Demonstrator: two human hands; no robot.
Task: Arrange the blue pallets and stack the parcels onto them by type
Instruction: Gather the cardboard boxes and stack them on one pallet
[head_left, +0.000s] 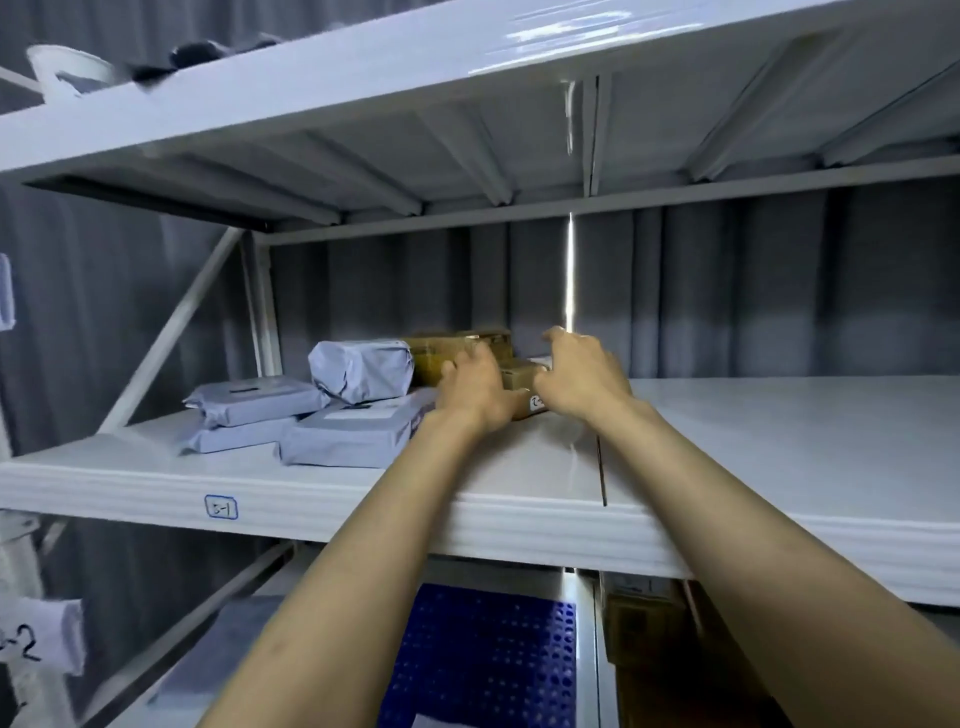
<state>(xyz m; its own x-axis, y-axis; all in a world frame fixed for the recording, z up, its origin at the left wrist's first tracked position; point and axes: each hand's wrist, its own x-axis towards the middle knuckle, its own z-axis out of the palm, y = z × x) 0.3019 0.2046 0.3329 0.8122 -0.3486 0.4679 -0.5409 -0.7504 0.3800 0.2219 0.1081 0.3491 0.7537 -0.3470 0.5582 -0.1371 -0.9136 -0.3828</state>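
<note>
Brown cardboard boxes (457, 351) stand at the back of the white middle shelf (363, 499). My left hand (475, 387) reaches in with fingers spread against their left side. My right hand (582, 374) curls over the right side of a smaller brown box (519, 374) that is mostly hidden between the hands. Several grey poly-bag parcels (358, 428) lie stacked to the left of the boxes. A blue perforated pallet (488, 654) shows below the shelf, between my forearms.
The right half of the middle shelf (805, 441) carries nothing. Another white shelf (363, 67) hangs overhead. More brown boxes (644, 623) sit on the level below at right. White diagonal braces (171, 332) and a grey curtain close the left side.
</note>
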